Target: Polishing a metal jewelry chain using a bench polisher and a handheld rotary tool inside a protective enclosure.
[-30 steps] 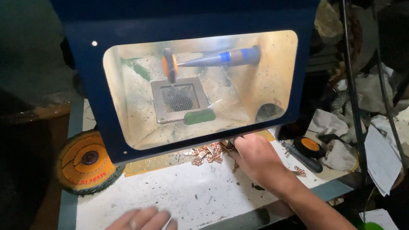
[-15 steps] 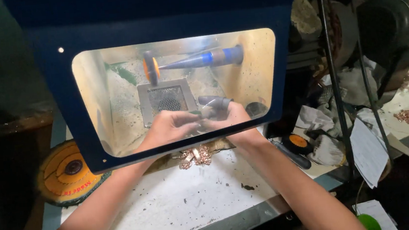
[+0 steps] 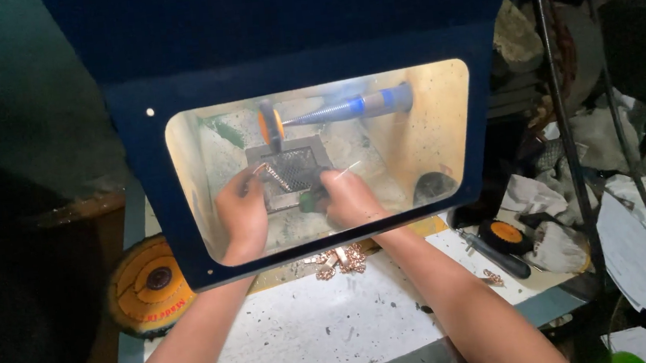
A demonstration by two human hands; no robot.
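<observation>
Both my hands are inside a lit polishing cabinet (image 3: 142, 166) with a blue hood. My left hand (image 3: 241, 212) pinches a small curved metal piece (image 3: 259, 168) just below the orange buffing wheel (image 3: 271, 124) on a tapered blue-and-grey spindle (image 3: 344, 109). My right hand (image 3: 348, 197) is closed around a green block (image 3: 307, 201), and a thin pale strip sticks up from its fingers. A metal grid (image 3: 298, 164) lies on the cabinet floor between the hands. A pile of small copper pieces (image 3: 341, 259) lies on the white table at the cabinet mouth.
A large yellow-orange buffing disc (image 3: 149, 286) leans at the table's left edge. At the right lie a small orange disc (image 3: 505, 232), a black-handled tool (image 3: 493, 256), rags and papers (image 3: 625, 248). A dark round object (image 3: 434, 187) sits in the cabinet's right corner.
My left hand left the table top and my right hand left the copper pile. Both reached into the cabinet and now hold things under the wheel; the green block is off the floor.
</observation>
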